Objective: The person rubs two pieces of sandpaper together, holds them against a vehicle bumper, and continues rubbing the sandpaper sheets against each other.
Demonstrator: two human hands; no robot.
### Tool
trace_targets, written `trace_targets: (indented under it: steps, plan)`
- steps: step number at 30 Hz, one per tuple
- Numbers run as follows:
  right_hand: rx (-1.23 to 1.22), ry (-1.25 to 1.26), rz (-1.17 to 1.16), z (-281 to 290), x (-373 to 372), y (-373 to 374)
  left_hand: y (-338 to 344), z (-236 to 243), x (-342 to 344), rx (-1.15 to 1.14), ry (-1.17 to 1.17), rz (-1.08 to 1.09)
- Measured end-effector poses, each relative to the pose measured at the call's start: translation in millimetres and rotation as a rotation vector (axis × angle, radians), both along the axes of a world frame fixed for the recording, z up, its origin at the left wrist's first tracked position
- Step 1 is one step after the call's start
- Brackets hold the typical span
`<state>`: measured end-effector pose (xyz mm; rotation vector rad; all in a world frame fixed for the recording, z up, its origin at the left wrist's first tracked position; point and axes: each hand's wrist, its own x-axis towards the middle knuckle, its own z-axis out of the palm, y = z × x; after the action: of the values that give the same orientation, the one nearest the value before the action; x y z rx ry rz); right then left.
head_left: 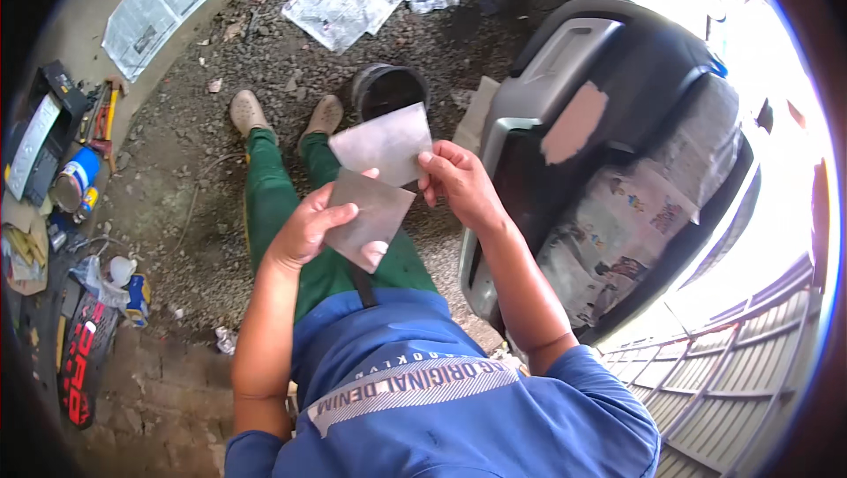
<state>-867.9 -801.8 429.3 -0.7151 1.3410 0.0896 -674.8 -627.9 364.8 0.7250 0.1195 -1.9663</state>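
While you stand over the gravel floor (pixel 194 205), both hands are busy at the middle of the frame with two thin grey sheets, stiff and flat like metal spreaders. Your left hand (pixel 304 231) clamps the lower sheet (pixel 371 218), thumb on its upper face and fingers under it, one fingertip showing below its lower corner. Your right hand (pixel 459 182) pinches the right edge of the upper sheet (pixel 384 145), which sits just above the lower one and overlaps its top edge; I cannot tell whether the two faces press together or only cross.

My judgement is that the step in hand is working one sheet against the other, wiping or scraping an edge clean. To do it well, keep the lower sheet steady in the left hand and let the right hand make the stroke. Draw the upper edge along in one even pass, tilted slightly, away from your thumb. Grip nearer the corners so the fingertips stay off the working edge, which could nick them.

A dark bucket (pixel 388 90) stands just beyond the sheets at centre top, close to your shoes; work over it so anything scraped off drops in. At the right of the frame a black and grey car bumper (pixel 565 63) with a pinkish filler patch (pixel 575 121) and newspaper masking (pixel 618 222) sits close to your right forearm, so keep that elbow tucked. Cans and tools lie at the left edge.
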Motion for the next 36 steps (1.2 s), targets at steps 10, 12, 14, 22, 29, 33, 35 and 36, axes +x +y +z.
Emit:
trace_targets:
  steps: [10,12,14,22,29,33,35,36]
  plan:
    - [-0.952,0.830,0.457,62,-160,-185,97,-72,1,0.508,-0.145,0.281]
    - [-1.005,1.027,0.580,57,-183,-222,122,-86,-3,0.532,-0.146,0.321]
    - [-0.985,1.163,0.673,52,-181,-242,134,-86,-9,0.587,-0.127,0.371]
    - [-0.971,1.343,0.741,14,-196,-276,138,-89,-27,0.611,-0.138,0.461]
    - [-1.000,1.412,0.764,4,-186,-261,142,-89,-26,0.613,-0.151,0.477]
    - [-0.971,1.423,0.760,2,-183,-254,143,-87,-25,0.603,-0.150,0.478]
    - [-0.973,1.431,0.764,2,-186,-252,143,-88,-24,0.597,-0.151,0.475]
    - [-0.974,1.436,0.766,2,-187,-250,143,-88,-23,0.594,-0.153,0.473]
